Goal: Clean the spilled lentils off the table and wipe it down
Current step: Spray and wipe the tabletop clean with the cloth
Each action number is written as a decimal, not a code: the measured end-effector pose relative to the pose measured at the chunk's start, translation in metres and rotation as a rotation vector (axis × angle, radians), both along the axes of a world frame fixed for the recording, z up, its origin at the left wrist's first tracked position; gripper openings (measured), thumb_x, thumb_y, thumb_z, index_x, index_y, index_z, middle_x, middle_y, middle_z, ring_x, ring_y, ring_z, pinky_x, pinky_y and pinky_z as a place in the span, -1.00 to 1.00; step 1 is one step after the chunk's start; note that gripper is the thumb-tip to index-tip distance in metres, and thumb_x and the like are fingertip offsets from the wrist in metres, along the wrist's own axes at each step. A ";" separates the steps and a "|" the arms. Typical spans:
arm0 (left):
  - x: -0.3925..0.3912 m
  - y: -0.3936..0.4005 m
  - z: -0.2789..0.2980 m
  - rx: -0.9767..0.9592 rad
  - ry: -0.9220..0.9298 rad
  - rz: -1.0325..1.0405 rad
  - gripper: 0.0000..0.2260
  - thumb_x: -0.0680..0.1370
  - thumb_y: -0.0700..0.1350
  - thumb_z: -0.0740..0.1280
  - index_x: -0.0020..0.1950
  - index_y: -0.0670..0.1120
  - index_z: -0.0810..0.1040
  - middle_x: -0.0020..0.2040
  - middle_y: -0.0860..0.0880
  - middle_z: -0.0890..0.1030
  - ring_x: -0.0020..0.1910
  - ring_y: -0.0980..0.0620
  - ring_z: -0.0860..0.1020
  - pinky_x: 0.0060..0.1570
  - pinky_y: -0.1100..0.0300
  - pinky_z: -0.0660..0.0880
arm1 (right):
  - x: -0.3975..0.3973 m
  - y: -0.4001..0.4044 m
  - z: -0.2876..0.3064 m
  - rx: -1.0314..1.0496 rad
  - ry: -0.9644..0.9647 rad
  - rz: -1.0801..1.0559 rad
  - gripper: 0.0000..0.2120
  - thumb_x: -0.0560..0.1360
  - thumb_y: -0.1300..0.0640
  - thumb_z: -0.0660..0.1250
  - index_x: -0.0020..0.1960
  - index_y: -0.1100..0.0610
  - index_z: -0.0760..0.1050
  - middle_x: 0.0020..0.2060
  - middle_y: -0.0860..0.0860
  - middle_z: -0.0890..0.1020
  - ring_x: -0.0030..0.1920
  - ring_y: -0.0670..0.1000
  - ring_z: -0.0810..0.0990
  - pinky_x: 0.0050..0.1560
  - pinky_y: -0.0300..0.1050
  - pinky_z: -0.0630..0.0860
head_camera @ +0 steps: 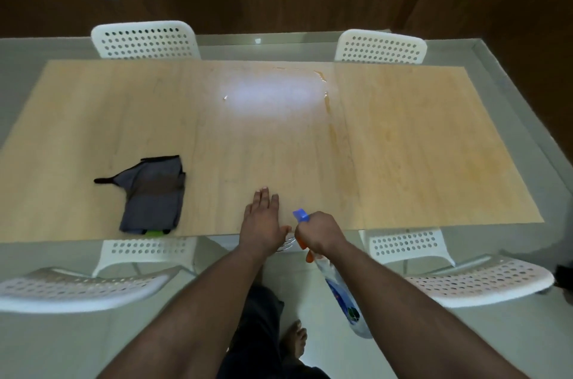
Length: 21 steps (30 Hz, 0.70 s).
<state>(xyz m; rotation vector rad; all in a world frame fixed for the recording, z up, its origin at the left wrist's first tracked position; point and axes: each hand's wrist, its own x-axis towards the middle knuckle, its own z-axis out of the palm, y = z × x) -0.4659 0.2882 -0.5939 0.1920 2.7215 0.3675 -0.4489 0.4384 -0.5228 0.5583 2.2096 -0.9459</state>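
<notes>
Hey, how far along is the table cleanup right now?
No lentils show on the table, so clearing looks done. The right hand grips the spray bottle; the left hand rests flat. Wet streaks remain, and the grey cloth lies unused: wiping is left.

Left hand flat, fingers straight; right hand curled in grip.

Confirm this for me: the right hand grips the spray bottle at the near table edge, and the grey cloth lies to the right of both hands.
Not quite. The head view shows the grey cloth lying to the left of both hands, not the right. The rest stands: the right hand grips the spray bottle at the near edge of the table.
</notes>
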 end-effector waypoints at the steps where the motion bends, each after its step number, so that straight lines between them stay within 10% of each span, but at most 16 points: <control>1: 0.001 -0.010 0.000 0.003 0.004 0.015 -0.16 0.62 0.24 0.34 0.72 -0.09 0.02 0.73 -0.17 -0.09 0.71 -0.15 -0.08 0.64 -0.08 0.05 | -0.001 -0.012 -0.001 -0.013 -0.011 0.030 -0.80 0.52 0.13 0.27 -0.27 0.14 0.51 -0.35 0.13 0.67 -0.37 0.13 0.70 -0.34 -0.11 0.58; 21: -0.057 -0.179 0.001 0.074 0.057 0.201 0.01 0.52 0.15 0.43 0.71 -0.19 -0.14 0.73 -0.16 -0.04 0.71 -0.09 -0.18 0.67 0.00 -0.12 | -0.112 -0.188 -0.007 -0.027 0.022 0.386 -0.73 0.40 -0.09 0.26 -0.16 0.12 0.52 -0.25 0.07 0.62 -0.23 0.07 0.63 -0.33 -0.15 0.45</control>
